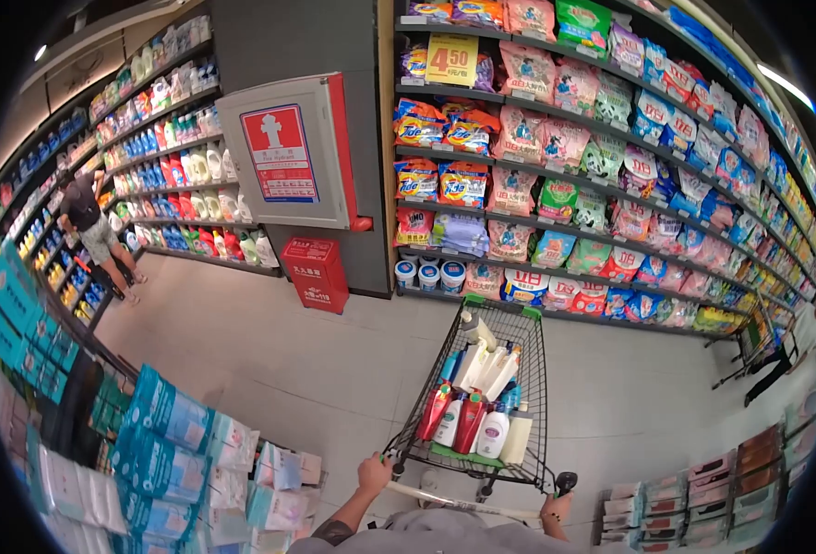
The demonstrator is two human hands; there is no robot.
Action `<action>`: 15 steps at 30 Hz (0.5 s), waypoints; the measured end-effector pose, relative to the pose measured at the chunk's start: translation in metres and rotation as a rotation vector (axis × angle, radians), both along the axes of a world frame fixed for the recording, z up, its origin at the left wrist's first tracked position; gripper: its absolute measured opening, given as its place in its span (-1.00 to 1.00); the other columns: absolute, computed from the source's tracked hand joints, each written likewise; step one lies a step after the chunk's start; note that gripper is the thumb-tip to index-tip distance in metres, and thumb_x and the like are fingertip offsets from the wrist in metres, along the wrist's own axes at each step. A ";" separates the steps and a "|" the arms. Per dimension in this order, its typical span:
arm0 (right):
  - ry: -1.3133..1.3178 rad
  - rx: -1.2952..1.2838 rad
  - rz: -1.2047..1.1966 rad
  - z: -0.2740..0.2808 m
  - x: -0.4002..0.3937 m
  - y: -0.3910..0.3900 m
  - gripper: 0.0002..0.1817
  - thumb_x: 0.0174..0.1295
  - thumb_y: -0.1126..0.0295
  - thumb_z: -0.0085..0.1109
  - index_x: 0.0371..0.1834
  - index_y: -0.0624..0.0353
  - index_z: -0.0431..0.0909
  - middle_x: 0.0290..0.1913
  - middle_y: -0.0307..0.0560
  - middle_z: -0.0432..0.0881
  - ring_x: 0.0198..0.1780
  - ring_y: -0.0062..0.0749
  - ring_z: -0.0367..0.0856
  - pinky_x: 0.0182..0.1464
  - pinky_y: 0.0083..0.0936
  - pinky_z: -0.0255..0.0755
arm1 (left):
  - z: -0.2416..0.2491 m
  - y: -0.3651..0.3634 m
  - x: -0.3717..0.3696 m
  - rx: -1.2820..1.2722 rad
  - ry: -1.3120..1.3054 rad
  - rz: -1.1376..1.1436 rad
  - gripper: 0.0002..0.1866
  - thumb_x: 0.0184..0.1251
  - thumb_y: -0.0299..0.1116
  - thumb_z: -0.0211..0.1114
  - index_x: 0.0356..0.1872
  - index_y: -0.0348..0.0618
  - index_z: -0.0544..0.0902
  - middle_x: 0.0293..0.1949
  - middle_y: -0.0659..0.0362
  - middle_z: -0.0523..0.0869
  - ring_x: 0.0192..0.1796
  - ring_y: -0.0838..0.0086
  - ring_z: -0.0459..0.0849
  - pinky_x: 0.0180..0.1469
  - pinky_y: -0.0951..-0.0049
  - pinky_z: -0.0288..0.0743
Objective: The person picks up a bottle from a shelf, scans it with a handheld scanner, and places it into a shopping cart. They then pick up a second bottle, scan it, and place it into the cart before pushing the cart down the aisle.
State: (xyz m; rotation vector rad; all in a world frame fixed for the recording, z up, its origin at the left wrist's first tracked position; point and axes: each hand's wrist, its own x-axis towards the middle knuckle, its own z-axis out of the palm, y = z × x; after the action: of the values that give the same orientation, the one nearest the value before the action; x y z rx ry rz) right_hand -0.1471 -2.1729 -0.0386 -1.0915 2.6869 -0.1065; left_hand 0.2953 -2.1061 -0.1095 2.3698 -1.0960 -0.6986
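Observation:
My left hand (374, 474) is wrapped around the left end of the pale handle bar (463, 504) of a shopping cart (541, 369). At the bar's right end my right hand (557, 509) is closed on it, beside a small black fitting (566, 482). Inside the wire basket lie several bottles: a red bottle (470, 420), a white bottle (494, 432), a cream bottle (517, 436) and blue ones partly hidden behind them. Another pale bottle (477, 330) leans near the green front rim.
Shelves of detergent bags (519, 134) rise ahead. A red fire-equipment box (316, 275) stands below a hydrant cabinet (288, 152). Packaged goods (173, 443) flank me at lower left, boxes (690, 494) at lower right. A person (90, 222) stands far left; another cart (750, 346) is at right.

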 end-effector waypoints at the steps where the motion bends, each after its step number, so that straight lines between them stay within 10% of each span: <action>1: -0.006 -0.057 0.057 -0.001 -0.003 -0.002 -0.41 0.02 0.40 0.31 0.11 0.29 0.27 -0.04 0.15 0.54 -0.02 0.05 0.56 -0.02 -0.17 0.46 | 0.000 -0.010 0.000 -0.005 0.003 -0.012 -0.71 0.19 -0.19 0.11 -0.36 -0.26 0.58 -0.53 -0.18 0.64 -0.42 -0.09 0.65 -0.30 -0.01 0.53; 15: 0.042 -0.064 0.004 -0.019 0.000 -0.091 -0.34 -0.03 0.36 0.30 0.18 0.31 0.30 -0.16 0.18 0.61 -0.14 0.07 0.61 -0.10 -0.16 0.47 | -0.007 -0.140 0.022 0.020 0.163 -0.050 -0.68 0.24 -0.12 0.13 -0.34 -0.22 0.55 -0.48 -0.18 0.64 -0.34 -0.14 0.62 -0.26 -0.04 0.49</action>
State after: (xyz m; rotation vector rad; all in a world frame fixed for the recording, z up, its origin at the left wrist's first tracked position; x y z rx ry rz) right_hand -0.1471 -2.2642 -0.0577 -1.1295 2.7358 -0.1717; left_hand 0.3172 -2.2459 -0.1163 2.2630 -1.0849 -0.9075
